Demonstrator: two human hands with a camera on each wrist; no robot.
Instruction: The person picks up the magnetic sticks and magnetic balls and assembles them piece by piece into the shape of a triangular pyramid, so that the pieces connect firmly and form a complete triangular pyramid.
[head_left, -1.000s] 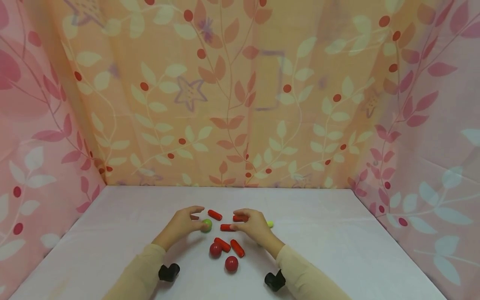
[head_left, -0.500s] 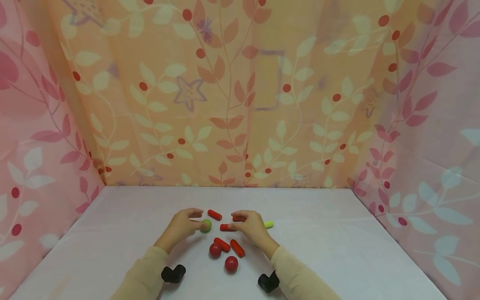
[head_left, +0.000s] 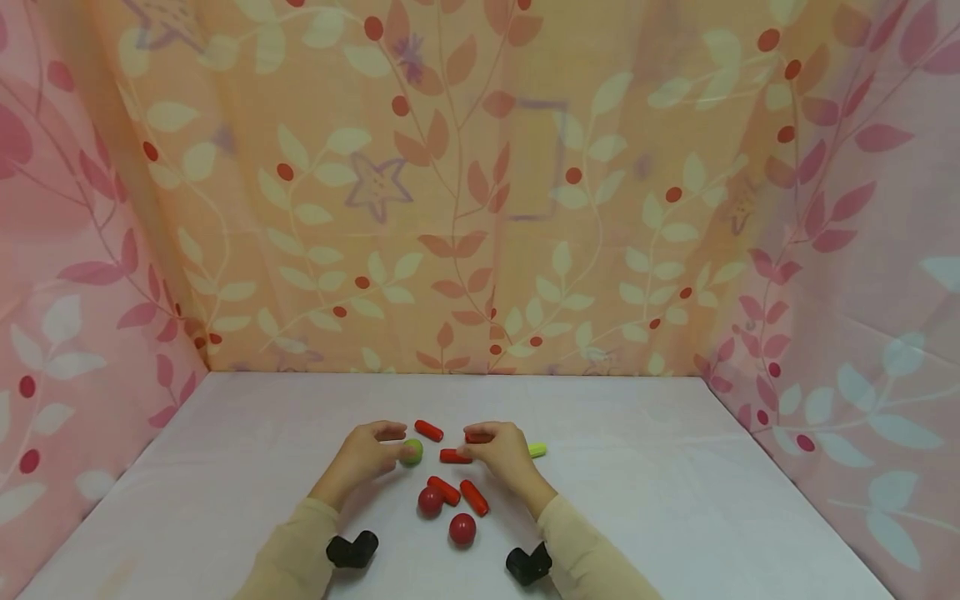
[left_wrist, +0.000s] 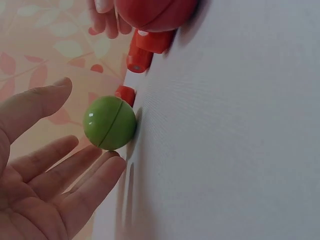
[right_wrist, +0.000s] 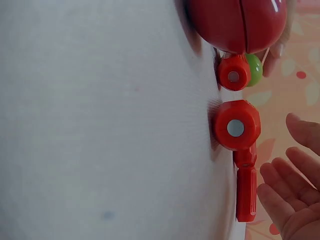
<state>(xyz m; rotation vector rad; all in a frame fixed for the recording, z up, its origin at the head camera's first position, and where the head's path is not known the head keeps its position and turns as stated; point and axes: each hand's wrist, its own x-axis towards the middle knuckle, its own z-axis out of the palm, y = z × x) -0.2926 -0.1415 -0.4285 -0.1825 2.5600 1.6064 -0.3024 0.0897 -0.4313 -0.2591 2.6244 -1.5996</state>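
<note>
Cupping green ball [left_wrist: 109, 123], left hand [left_wrist: 45, 170] fingers straight.

- Back wall [head_left: 465, 192]: orange cloth printed with pale leaves, red berries, rust-coloured leaves and faint purple stars; it hangs in soft folds.
- Left wall [head_left: 67, 275] and right wall [head_left: 855, 250]: pink cloth with the same leaf and berry print, angled inward to meet the back wall.
- Table [head_left: 675, 500]: flat top under a plain white cloth, lightly creased.
- Light: soft, even, warm.
</note>
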